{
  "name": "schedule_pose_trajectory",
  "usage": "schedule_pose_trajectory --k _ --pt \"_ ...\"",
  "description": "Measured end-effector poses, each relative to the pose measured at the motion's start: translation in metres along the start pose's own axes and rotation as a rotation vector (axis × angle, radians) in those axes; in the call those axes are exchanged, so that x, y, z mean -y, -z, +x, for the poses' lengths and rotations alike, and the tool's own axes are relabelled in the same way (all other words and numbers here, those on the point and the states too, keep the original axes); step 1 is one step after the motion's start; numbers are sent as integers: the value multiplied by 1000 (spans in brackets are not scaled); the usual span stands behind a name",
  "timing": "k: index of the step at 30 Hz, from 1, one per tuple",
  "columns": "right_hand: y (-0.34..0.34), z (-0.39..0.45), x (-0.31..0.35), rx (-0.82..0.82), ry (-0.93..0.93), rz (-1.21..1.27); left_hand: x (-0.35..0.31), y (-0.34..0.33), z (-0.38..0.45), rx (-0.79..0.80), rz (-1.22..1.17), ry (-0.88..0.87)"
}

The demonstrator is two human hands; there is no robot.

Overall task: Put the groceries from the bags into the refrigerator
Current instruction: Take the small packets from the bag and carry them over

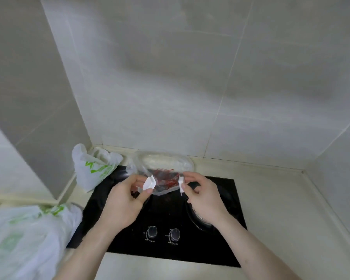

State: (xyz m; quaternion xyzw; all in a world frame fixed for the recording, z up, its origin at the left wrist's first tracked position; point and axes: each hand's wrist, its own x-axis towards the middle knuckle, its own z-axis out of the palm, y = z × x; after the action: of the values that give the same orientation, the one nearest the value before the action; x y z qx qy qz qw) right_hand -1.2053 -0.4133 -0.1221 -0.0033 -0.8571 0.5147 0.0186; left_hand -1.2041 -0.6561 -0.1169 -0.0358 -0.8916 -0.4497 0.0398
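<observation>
Clear bag (162,174) is hanging in the air over the stove (164,215), held up between both hands, and something red, too blurred to name, is sitting in its lower part. The left hand (123,201) is pinching a white tab (149,183) at the bag's left edge between thumb and curled fingers, and the right hand (202,197) is pinching a matching white tab (181,183) at the right edge. The two tabs are standing slightly apart, so I'm reading this as the mouth being worked, opened or closed, I cannot tell which. Either way, the good move is keeping the pull level on both tabs so the thin film is not tearing, and keeping the mouth uppermost so the red contents are not spilling onto the glass. If the bag is heading for the refrigerator, sealing it first looks wise; the refrigerator itself is not in view, so a turn away from this corner seems called for. Below the hands, two knobs (163,233) are facing the front edge of the stove. A white-and-green shopping bag (93,168) is slumping against the tiled wall (170,77) at the far left, and a second one (26,239) is lying on the counter near the left forearm.
</observation>
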Motion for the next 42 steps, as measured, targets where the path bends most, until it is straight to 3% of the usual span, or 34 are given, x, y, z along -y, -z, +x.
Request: schedule_pose_trajectory --k 11,24,34,42 --pt "31 -33 -4 357 160 20 -49 -26 -153 -354 -43 340" --pt "1 -163 39 876 453 71 -138 -42 -373 -791 39 616" --pt "-25 -362 107 1351 755 129 -225 -76 -584 -1192 68 849" --pt "6 -545 132 1699 954 209 -317 -131 -732 -1483 147 911"
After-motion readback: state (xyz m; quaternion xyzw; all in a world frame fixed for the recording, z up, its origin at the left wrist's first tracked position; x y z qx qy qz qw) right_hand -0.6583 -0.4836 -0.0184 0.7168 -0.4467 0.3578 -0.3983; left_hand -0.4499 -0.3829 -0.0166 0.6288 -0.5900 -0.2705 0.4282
